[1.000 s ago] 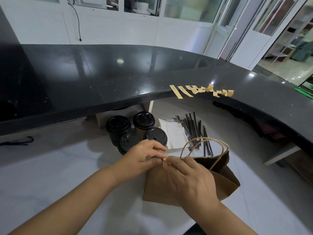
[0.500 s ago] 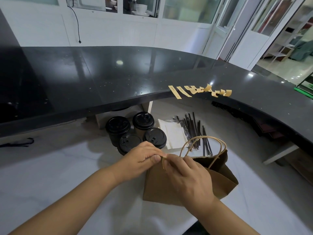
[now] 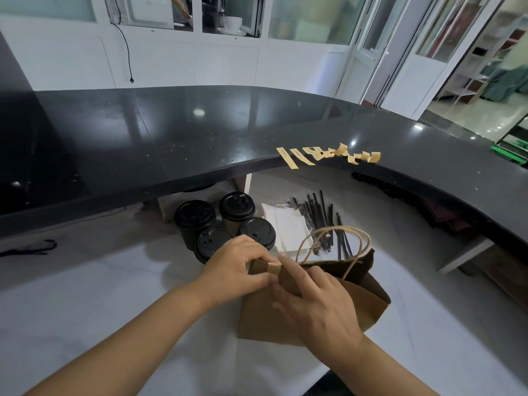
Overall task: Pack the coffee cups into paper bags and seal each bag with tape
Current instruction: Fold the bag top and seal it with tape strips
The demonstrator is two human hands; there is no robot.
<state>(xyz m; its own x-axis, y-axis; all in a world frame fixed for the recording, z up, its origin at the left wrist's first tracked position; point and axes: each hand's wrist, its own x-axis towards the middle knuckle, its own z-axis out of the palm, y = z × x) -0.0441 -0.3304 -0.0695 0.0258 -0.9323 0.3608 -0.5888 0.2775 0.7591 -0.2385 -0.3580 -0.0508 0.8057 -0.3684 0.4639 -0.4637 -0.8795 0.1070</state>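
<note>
Both hands, left (image 3: 234,270) and right (image 3: 311,304), pinch the top edge of the paper bag (image 3: 285,318) just in front of the 4 lidded coffee cups (image 3: 225,221); a hard pull could tear its mouth or tip it over.

Both hands (image 3: 285,284) have apparently folded the bag (image 3: 360,307) top corner over
</note>
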